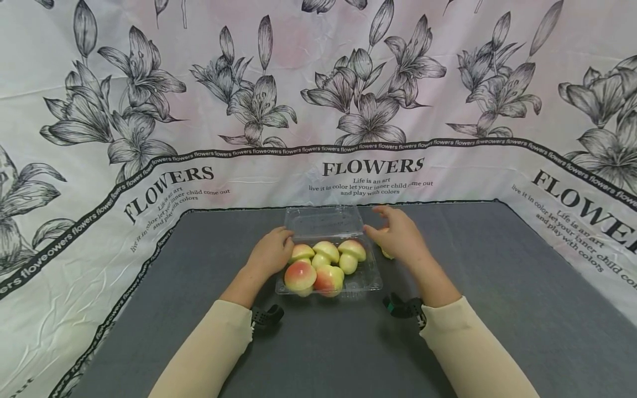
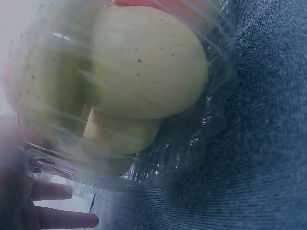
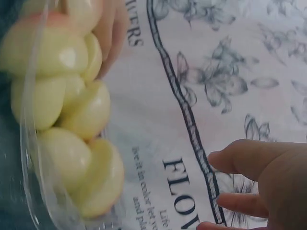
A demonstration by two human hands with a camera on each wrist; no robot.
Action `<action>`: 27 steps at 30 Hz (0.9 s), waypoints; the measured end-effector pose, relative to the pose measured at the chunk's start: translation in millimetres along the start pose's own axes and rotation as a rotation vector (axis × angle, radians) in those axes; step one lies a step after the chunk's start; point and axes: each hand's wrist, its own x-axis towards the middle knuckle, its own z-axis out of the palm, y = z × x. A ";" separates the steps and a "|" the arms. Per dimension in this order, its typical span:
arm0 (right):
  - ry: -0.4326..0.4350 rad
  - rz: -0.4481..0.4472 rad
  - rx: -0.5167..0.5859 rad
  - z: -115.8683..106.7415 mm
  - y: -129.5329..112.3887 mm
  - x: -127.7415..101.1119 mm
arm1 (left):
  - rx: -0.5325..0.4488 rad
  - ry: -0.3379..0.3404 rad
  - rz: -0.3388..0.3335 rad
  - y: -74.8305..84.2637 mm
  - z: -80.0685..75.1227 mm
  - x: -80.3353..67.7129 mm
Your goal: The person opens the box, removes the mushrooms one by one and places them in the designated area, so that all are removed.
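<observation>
A clear plastic clamshell box [image 1: 370, 279] lies on the grey table with its lid [image 1: 323, 222] tilted back, away from the person. Inside sit several yellow-green, mushroom-shaped pieces [image 1: 299, 275] with reddish caps. My left hand [image 1: 271, 251] is at the box's left side, its fingertips by the back left corner; in the left wrist view, two straight fingers [image 2: 67, 219] reach past the plastic wall. Beyond the box's right edge, my right hand [image 1: 398, 235] hovers with fingers apart, holding nothing. A yellow piece [image 1: 386, 254] shows beneath it, mostly hidden by that hand.
The grey cloth-covered table [image 1: 199, 309] spreads around the box. A white curtain [image 1: 278, 177] with printed flowers and lettering encloses the back and both sides. Dark straps [image 1: 269, 315] circle both wrists.
</observation>
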 end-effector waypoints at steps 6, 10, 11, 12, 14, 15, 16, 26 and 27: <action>-0.043 -0.064 -0.009 7.8 -10.7 -4.7 | 0.001 -0.004 -0.010 1.1 -0.7 -0.5; -0.074 -0.090 -0.027 15.5 -12.2 -4.8 | -0.003 -0.006 -0.010 2.0 -1.4 -1.2; -0.084 -0.093 -0.026 17.4 -11.9 -4.7 | -0.003 -0.007 -0.011 2.1 -1.4 -1.3; -0.092 -0.097 -0.025 19.3 -11.6 -4.5 | -0.004 -0.008 -0.011 2.1 -1.4 -1.4; -0.110 -0.104 -0.015 22.8 -10.3 -3.8 | -0.005 -0.007 -0.008 1.7 -1.1 -1.2; -0.119 -0.107 -0.014 24.6 -9.4 -3.5 | -0.006 -0.007 -0.007 1.6 -1.0 -1.2; -0.126 -0.111 -0.011 26.3 -8.7 -3.0 | -0.006 -0.008 -0.009 1.4 -0.9 -1.0; -0.100 -0.187 -0.211 42.6 -3.4 -1.6 | -0.004 -0.008 -0.008 2.2 -0.1 -0.8; -0.091 -0.192 -0.234 44.0 -2.7 -1.1 | -0.005 -0.010 -0.009 2.2 -0.1 -0.7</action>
